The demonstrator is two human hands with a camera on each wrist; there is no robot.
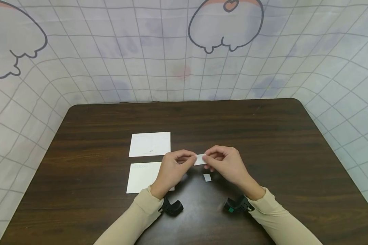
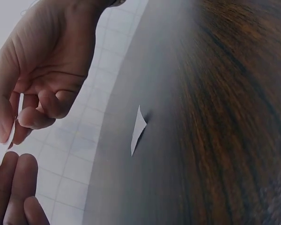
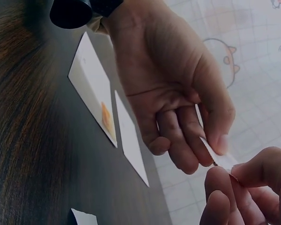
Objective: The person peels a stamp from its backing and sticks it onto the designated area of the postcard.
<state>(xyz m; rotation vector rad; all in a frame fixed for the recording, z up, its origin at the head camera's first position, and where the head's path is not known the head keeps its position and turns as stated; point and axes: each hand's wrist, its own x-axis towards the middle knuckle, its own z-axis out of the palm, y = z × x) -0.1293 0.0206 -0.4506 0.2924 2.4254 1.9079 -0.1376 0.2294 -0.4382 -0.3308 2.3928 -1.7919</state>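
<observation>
Between my two hands a small white strip of paper (image 1: 199,160) is held above the table. My left hand (image 1: 174,168) pinches its left end between thumb and fingers. Its right end is pinched by my right hand (image 1: 228,163) in the same way. In the right wrist view the strip (image 3: 220,157) shows a fine jagged edge. Just below the hands, a little white scrap of paper (image 1: 207,177) lies on the table; the left wrist view shows this scrap (image 2: 138,131) bent, with part of it raised.
Two white cards lie on the dark wooden table (image 1: 263,136): a far card (image 1: 150,144) and a near card (image 1: 142,177), partly hidden by my left hand and forearm. An orange mark shows on one card (image 3: 91,82). A white gridded curtain (image 1: 141,68) surrounds the table's back and sides.
</observation>
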